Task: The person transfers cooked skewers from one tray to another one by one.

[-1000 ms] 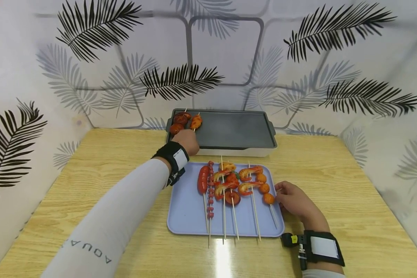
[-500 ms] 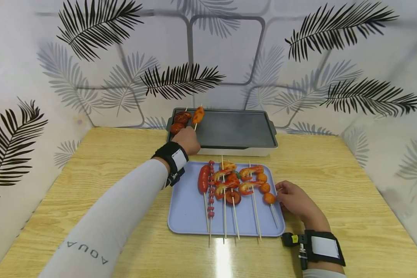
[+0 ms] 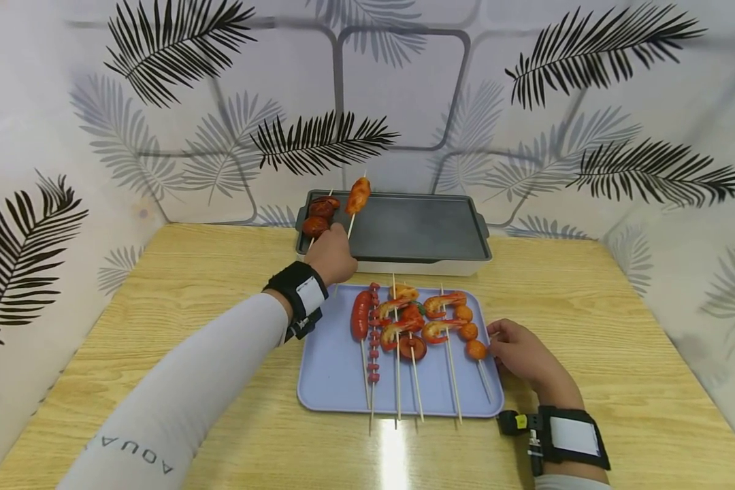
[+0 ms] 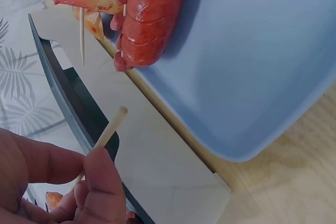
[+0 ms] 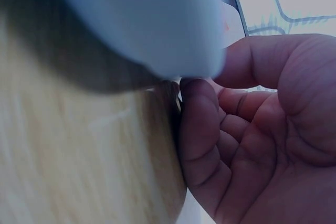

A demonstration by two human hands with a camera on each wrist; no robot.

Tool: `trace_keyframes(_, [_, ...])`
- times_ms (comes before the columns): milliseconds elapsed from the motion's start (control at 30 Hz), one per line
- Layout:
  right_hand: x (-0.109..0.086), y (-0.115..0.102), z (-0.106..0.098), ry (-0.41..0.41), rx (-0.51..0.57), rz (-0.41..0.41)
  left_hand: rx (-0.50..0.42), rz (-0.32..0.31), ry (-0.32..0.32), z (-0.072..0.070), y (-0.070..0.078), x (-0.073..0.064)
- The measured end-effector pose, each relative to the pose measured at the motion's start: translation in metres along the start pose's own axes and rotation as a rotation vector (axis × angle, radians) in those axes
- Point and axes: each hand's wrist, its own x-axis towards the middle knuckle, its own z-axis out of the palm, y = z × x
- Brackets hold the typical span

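My left hand [image 3: 333, 255] is at the front left of the grill pan [image 3: 416, 224]. In the left wrist view, its thumb and fingers pinch a wooden stick [image 4: 111, 128]. An orange-brown piece like a chicken wing [image 3: 358, 197] is on this skewer's far end, tilted up over the pan. Beside it, a skewer of glossy brown pieces [image 3: 315, 226] lies at the pan's left end. My right hand [image 3: 520, 350] pinches the right rim of the lilac tray [image 3: 327, 374], thumb above and fingers under the edge [image 5: 168, 51].
On the tray lie a sausage skewer [image 3: 360, 315], a skewer of small pink pieces [image 3: 373, 354], shrimp skewers [image 3: 442, 331], a skewer with a mushroom-like slice [image 3: 412, 348] and an orange ball skewer [image 3: 476, 350]. A leaf-patterned backdrop [image 3: 398, 88] stands behind the wooden table [image 3: 251, 435].
The skewer in my left hand has risen from the pan's left end and swung slightly right, its far end higher. My right hand stays on the tray rim.
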Motion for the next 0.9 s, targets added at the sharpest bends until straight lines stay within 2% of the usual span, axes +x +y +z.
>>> trace_keyframes(267, [-0.001, 0.000, 0.000, -0.002, 0.004, 0.013, -0.038, 0.032, 0.020, 0.002, -0.007, -0.002])
trace_keyframes(633, [-0.001, -0.001, -0.001, 0.002, 0.000, 0.015, -0.130, 0.061, 0.025, -0.010, -0.010, -0.015])
trace_keyframes(900, [0.000, 0.000, -0.001, -0.001, -0.004, 0.022, -0.258, 0.021, 0.034, -0.008, -0.012, -0.020])
